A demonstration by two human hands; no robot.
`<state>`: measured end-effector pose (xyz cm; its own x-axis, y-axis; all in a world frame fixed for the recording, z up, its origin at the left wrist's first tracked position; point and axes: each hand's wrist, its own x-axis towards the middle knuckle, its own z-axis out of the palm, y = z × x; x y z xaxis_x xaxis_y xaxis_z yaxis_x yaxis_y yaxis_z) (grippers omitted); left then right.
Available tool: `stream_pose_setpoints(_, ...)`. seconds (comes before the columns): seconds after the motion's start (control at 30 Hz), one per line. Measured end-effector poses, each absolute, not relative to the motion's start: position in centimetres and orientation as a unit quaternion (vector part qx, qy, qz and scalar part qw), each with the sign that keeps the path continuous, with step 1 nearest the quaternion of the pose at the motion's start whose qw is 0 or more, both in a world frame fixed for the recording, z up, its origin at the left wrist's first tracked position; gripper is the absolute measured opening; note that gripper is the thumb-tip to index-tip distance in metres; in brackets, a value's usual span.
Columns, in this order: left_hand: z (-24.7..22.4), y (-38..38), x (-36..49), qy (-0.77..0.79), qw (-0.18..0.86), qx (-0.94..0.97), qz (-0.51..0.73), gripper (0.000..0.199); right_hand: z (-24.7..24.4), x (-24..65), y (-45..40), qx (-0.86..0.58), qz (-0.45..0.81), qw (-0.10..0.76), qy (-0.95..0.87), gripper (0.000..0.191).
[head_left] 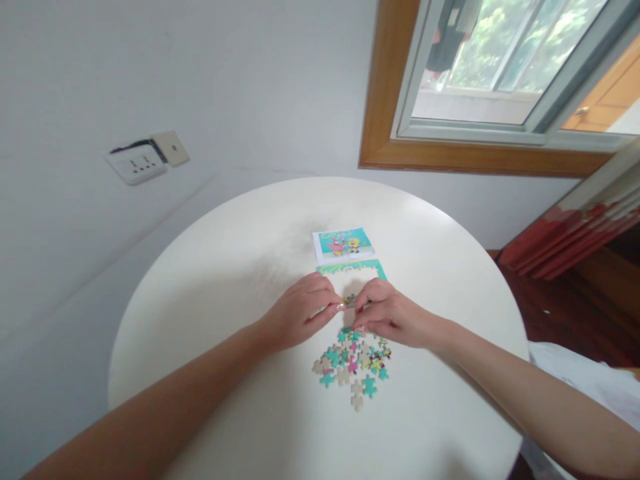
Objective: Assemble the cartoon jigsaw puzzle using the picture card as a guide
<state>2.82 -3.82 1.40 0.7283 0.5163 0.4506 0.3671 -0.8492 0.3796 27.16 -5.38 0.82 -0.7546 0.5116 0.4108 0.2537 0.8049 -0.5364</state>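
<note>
A partly assembled jigsaw puzzle [349,268] lies on the round white table, its teal upper border joined and a pale area inside it. My left hand [306,310] is over its lower left, fingertips pinched together; anything between them is too small to make out. On the right, my right hand [390,312] curls with its fingers drawn together at the near edge of the puzzle, just above the loose pieces. What it grips is hidden. A heap of loose puzzle pieces [353,365] in teal, beige, pink and yellow lies on the near side of both hands.
Beyond the puzzle lies a picture card [345,244] with two cartoon figures. The round white table [210,293] stands by a wall with a power socket [137,165]. A wood-framed window [480,157] and a red and white curtain [570,227] are on the right.
</note>
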Motion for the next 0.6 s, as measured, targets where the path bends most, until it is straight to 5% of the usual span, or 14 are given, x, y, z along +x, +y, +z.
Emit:
stream_pose_setpoints(0.33,1.1,-4.3,3.5,0.253,0.187,0.899,0.306,0.018,0.6,27.4,-4.3,-0.344,0.286,0.39,-0.804,0.014)
stream_pose_setpoints(0.6,1.1,-5.2,4.2,0.303,0.207,0.865,0.341,0.01,1.4,27.0,-4.9,-0.34,0.275,0.384,-0.813,0.016)
